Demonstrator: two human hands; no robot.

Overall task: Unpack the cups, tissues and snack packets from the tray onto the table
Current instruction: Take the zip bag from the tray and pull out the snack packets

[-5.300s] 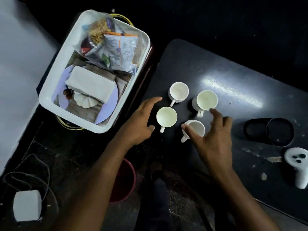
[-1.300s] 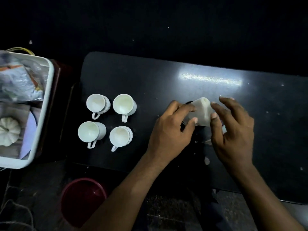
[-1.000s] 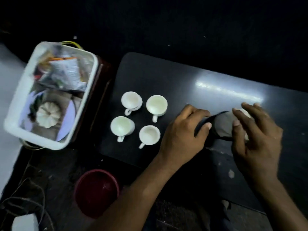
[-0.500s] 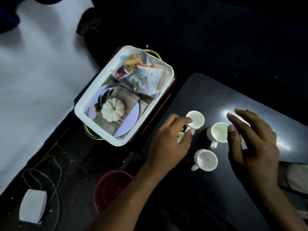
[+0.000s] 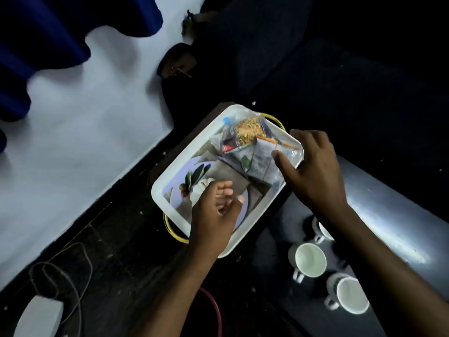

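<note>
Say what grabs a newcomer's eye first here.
The white tray at centre, with clear snack packets heaped at its far end. Both hands are over it: the right hand on the packets, the left hand open over the near end. White cups stand lower right.

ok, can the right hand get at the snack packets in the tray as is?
Probably yes. The right hand is already over the tray, thumb at the snack packets, which lie on top with nothing covering them. The left hand is clear.
</note>
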